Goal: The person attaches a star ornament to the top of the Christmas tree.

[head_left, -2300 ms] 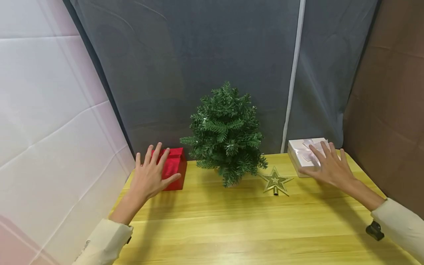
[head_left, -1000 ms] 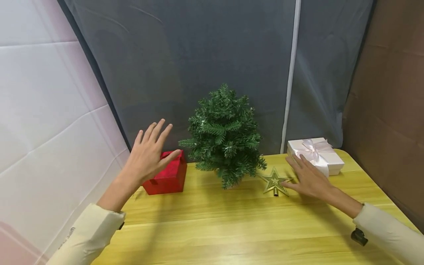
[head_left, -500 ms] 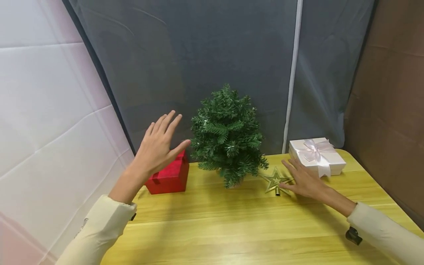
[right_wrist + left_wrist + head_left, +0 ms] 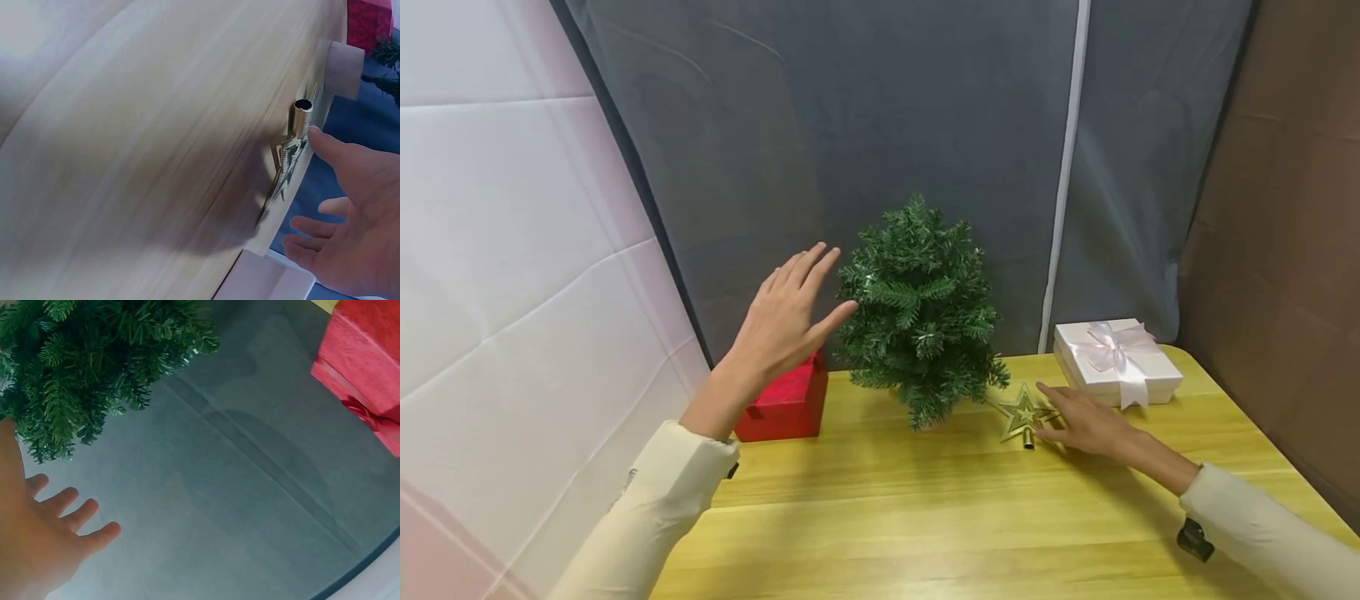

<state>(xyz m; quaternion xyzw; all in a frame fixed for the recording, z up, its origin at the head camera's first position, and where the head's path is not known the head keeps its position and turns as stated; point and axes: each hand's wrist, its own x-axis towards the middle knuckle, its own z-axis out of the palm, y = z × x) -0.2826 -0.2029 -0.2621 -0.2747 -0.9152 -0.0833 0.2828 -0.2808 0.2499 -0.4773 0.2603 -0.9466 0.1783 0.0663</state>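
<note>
My left hand (image 4: 782,321) is raised in the air, fingers extended and thumb apart, just left of a small green artificial Christmas tree (image 4: 921,312). In the left wrist view, that hand (image 4: 47,540) holds nothing, and the branches (image 4: 94,369) come close to it. On the table lies a gold star tree topper (image 4: 1019,412) with a short tube (image 4: 302,115). Around its right side hovers my right hand (image 4: 1092,423), thumb and fingers spread. The right wrist view has the thumb close to the tube; whether it touches I cannot tell. No finger curls round the star.
A red gift box (image 4: 793,408) stands left of the tree, partly behind my left arm. At the back right sits a white gift box (image 4: 1116,358) with a ribbon bow. Grey cloth (image 4: 760,150) hangs behind the wooden table (image 4: 910,517).
My left hand has risen from near the red box and moved right toward the tree. My right hand has shifted left from over the white box to the star. The star has stayed put.
</note>
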